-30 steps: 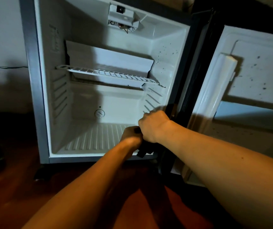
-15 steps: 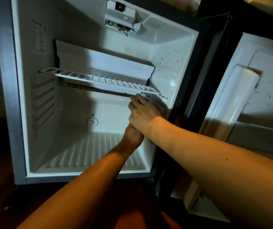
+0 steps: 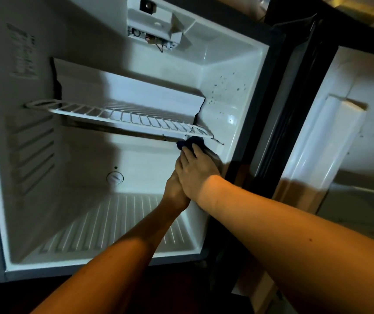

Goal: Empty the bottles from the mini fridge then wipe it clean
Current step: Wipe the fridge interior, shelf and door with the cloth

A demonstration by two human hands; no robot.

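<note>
Dark cloth (image 3: 191, 142) — mostly hidden under the right hand (image 3: 196, 173).

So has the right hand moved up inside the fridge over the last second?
Yes. The right hand rose from the fridge's bottom front lip to just under the wire shelf, pressing a dark cloth there.

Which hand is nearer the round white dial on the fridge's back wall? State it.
Left. The left hand lies just right of the round white dial; the right hand, pressing a dark cloth, is farther right, by the side wall.
</note>
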